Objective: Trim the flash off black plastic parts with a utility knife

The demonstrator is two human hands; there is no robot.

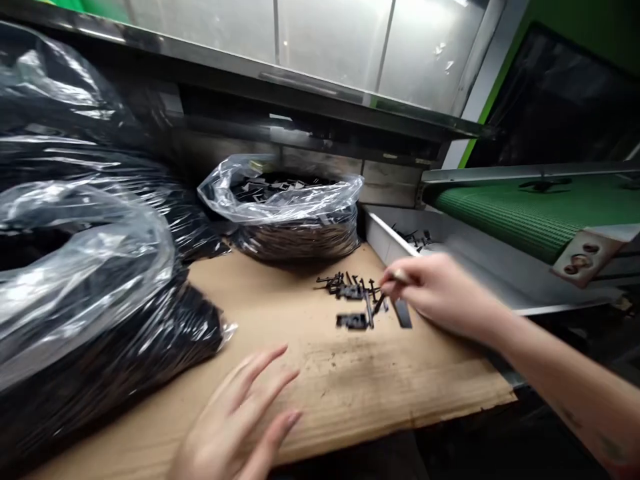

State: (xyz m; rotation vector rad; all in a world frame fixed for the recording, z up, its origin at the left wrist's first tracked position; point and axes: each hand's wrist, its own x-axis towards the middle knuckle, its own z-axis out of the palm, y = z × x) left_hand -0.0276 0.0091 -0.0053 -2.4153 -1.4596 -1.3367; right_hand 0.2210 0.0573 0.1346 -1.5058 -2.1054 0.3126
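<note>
My right hand [435, 290] is closed over the cardboard, beside the wall of the grey tray. Its fingers pinch a black moulded plastic piece [353, 321] with thin runners, which sticks out to the left. A flat black strip [403, 313] shows just under the fingers; whether it is part of the held piece I cannot tell. Behind lies a small heap of black plastic sprues [345, 285]. My left hand [240, 413] is near the front, open with fingers spread, holding nothing. Motion blurs both hands somewhat.
Clear plastic bags full of black parts stand at the left [100, 300] and at the back [300, 227]. On the right, a grey tray [390, 240] holds more black pieces below a green conveyor belt [510, 213]. Cardboard [260, 300] covers the table.
</note>
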